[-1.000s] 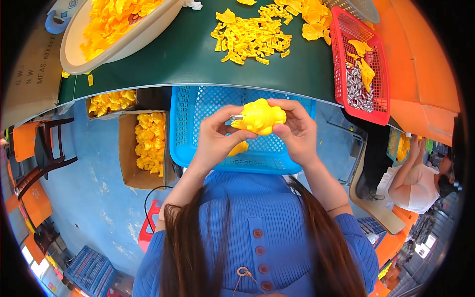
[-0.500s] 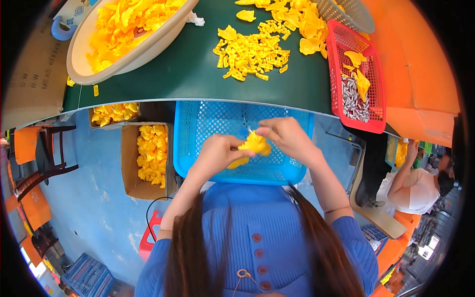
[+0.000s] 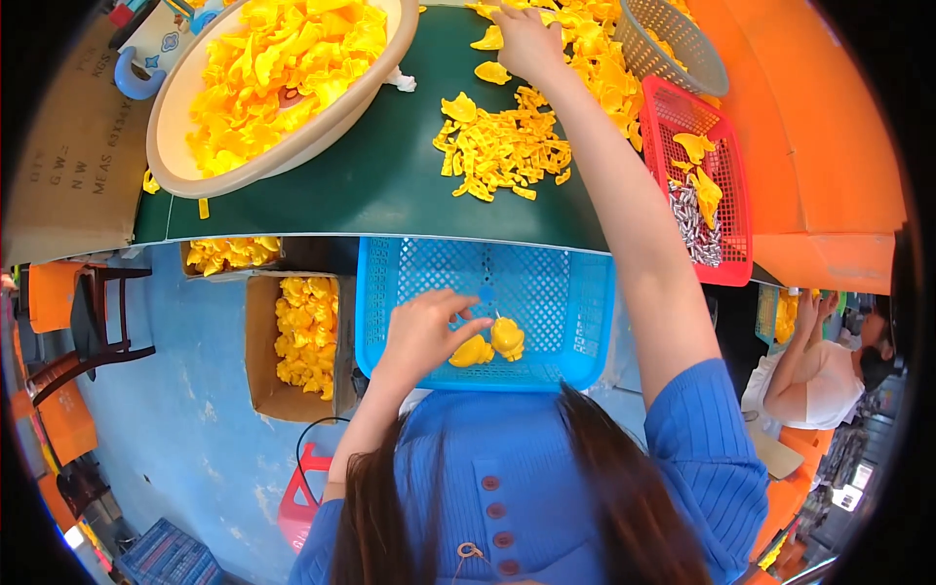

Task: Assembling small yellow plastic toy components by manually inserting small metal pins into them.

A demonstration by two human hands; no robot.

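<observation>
My left hand [image 3: 429,333] hovers over the blue plastic basket [image 3: 582,363], its thumb and fingers apart with nothing between them. Just beside its thumb, a yellow rounded plastic piece [image 3: 507,339] lies in the basket, and another yellow piece [image 3: 471,352] lies next to it. My right arm stretches across the green table [image 3: 331,185]. At the far side, my right hand [image 3: 526,44] reaches over loose yellow shell-like parts [image 3: 604,73], fingers extended and seemingly holding nothing. Closer on the table is a heap of small yellow strips [image 3: 502,151].
A large beige basin [image 3: 322,136] of yellow parts stands far left. At right are a red basket [image 3: 743,210] with small metal parts and a grey basket [image 3: 707,73]. Cardboard boxes [image 3: 261,361] of yellow pieces sit below left. A person [image 3: 814,375] works at far right.
My right hand has left the yellow piece and moved far forward to the loose parts. The piece held between my hands now lies in the blue basket; my left hand has let go.
</observation>
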